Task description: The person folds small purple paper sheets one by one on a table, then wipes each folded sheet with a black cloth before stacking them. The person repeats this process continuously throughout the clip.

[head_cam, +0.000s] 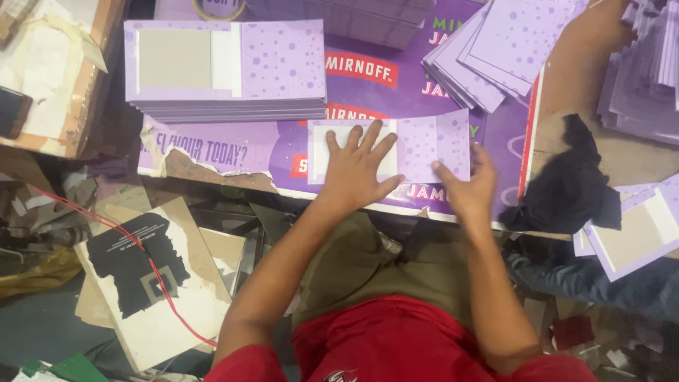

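Two hands worked one purple card (pixel 424 145), spotted with paler dots and laid flat on the surface (pixel 396 88) near its front edge. Left hand (pixel 356 170) pressed down on the card's left half, fingers spread wide and palm flat, covering most of a white rectangular panel there; unclenched, gripping nothing. Right hand (pixel 468 185) met the card at its lower right corner, fingers reaching along the bottom edge and thumb up beside the right edge; impossible to tell whether pinching the corner or only resting against it. Card thus lay under the left hand and just beside and partly beneath the right.

Behind the card, up and to the left, sat a tall stack of like purple cards (pixel 226 67), its top one showing a grey board panel with a white strip. Farther right, a fanned pile of purple sheets (pixel 488 49) lay tilted, well apart from the hands. Beyond the red-edged end of the printed purple covering, a crumpled black cloth (pixel 569 187) rested just to the right of the right hand. Past that, more purple cards with grey panels (pixel 636 230) leaned at the right margin. Below the surface, on the floor at left, lay a torn black-and-white board (pixel 152 283) crossed by a red wire (pixel 120 230).
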